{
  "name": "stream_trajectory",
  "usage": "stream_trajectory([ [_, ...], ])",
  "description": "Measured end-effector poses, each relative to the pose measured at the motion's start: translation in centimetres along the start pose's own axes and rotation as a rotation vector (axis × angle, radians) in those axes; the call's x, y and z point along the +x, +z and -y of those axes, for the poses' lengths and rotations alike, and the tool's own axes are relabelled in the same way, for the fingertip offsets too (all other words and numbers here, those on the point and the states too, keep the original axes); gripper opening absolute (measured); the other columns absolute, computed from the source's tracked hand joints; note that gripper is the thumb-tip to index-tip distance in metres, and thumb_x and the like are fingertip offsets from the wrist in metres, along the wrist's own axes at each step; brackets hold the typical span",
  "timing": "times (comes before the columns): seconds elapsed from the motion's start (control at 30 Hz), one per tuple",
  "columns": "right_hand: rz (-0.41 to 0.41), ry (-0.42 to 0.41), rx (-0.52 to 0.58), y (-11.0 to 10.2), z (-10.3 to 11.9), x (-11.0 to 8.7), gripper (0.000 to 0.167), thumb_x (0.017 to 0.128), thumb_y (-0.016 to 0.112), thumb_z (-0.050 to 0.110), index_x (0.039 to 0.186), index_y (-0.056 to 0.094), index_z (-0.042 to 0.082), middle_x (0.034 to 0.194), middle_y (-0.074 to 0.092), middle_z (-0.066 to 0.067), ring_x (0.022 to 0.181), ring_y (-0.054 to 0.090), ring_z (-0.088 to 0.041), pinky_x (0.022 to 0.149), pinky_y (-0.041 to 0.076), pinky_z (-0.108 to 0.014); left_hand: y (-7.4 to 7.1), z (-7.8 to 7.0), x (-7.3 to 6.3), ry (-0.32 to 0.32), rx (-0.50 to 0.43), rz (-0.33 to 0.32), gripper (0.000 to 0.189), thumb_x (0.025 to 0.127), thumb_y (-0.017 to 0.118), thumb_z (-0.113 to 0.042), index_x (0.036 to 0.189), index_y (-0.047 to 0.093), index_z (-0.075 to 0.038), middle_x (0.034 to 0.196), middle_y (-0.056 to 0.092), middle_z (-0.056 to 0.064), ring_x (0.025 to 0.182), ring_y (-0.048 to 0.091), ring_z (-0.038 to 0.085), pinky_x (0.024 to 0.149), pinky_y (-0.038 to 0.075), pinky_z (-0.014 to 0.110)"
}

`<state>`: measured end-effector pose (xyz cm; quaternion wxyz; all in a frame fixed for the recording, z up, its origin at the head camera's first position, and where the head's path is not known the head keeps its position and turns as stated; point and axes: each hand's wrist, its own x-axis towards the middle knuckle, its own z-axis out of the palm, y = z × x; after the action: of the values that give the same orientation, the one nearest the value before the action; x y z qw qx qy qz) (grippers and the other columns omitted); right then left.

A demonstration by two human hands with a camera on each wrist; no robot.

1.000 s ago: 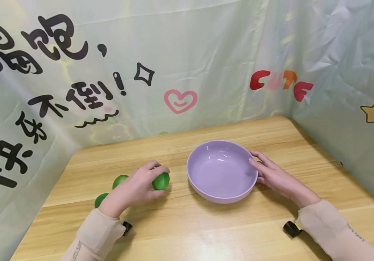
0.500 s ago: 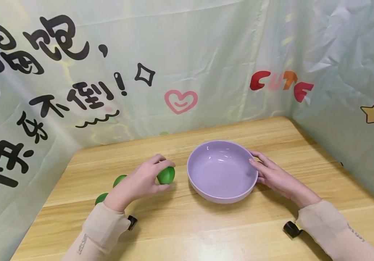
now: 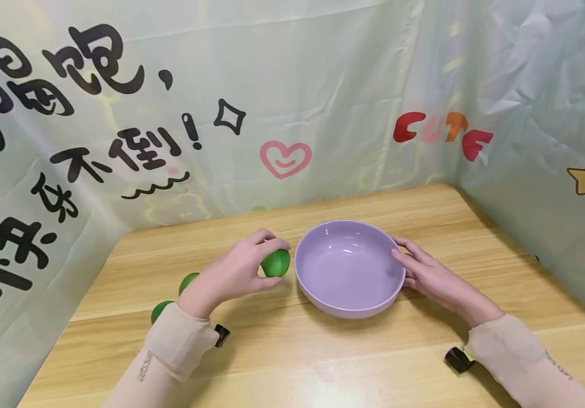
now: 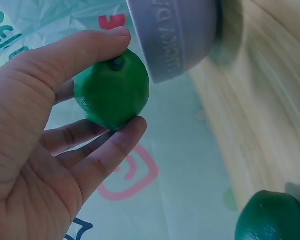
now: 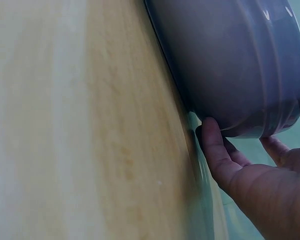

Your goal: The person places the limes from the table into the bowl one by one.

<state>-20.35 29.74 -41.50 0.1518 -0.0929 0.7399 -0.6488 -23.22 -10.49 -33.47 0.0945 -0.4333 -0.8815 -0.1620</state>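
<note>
Between the thumb and fingertips of my left hand [image 3: 241, 271] is a green lime [image 3: 276, 264], held off the table just left of a purple bowl [image 3: 348, 277]. The left wrist view shows the pinched lime [image 4: 112, 95] close to the bowl's outer wall [image 4: 182, 40], which bears raised lettering. My right hand [image 3: 427, 277] holds the bowl's right side, thumb at the rim and fingers against the outside. The bowl stands upright with nothing inside. Two more limes lie on the table, a farther one [image 3: 189, 281] and a nearer one [image 3: 161, 310], both partly hidden behind my left forearm.
A wood-grain table [image 3: 313, 362] lies under everything. Pale printed cloth [image 3: 333, 136] closes off the back and both sides. A small black device [image 3: 458, 360] sits at my right cuff, and a similar one [image 3: 222, 335] at my left.
My left hand has moved right and slightly away from me, carrying the lime closer to the bowl. The right hand and the bowl have stayed in place.
</note>
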Motion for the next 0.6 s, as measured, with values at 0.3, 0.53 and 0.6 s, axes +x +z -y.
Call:
stream_trajectory([
  [0.3,0.005,-0.013,0.016,0.0,-0.1,0.0,0.065,0.118,0.039,0.036,0.168,0.013,0.004,0.167,0.026,-0.037,0.126,0.063,-0.009,0.098,0.058,-0.023,-0.1,-1.1,1.5,-0.012,-0.051,0.029,0.05,0.085,0.091,-0.02,0.13,0.07,-0.015,0.125,0.065,0.008,0.098,0.068,0.017,0.083,0.061,0.027],
  [0.53,0.011,-0.012,0.034,0.0,-0.1,0.0,0.063,0.118,0.039,0.036,0.167,0.015,0.004,0.167,0.026,-0.037,0.122,0.065,-0.005,0.098,0.058,-0.023,0.2,-1.5,2.6,-0.01,-0.061,0.071,0.049,0.088,0.089,-0.021,0.132,0.069,-0.014,0.126,0.064,0.007,0.099,0.068,0.017,0.086,0.06,0.027],
  [0.6,0.009,-0.01,0.029,0.0,-0.1,0.0,0.063,0.118,0.039,0.036,0.167,0.015,0.005,0.168,0.026,-0.037,0.123,0.064,-0.006,0.098,0.058,-0.023,0.2,-1.7,2.9,-0.01,-0.065,0.083,0.05,0.088,0.089,-0.021,0.133,0.069,-0.014,0.127,0.064,0.007,0.1,0.068,0.018,0.087,0.06,0.028],
])
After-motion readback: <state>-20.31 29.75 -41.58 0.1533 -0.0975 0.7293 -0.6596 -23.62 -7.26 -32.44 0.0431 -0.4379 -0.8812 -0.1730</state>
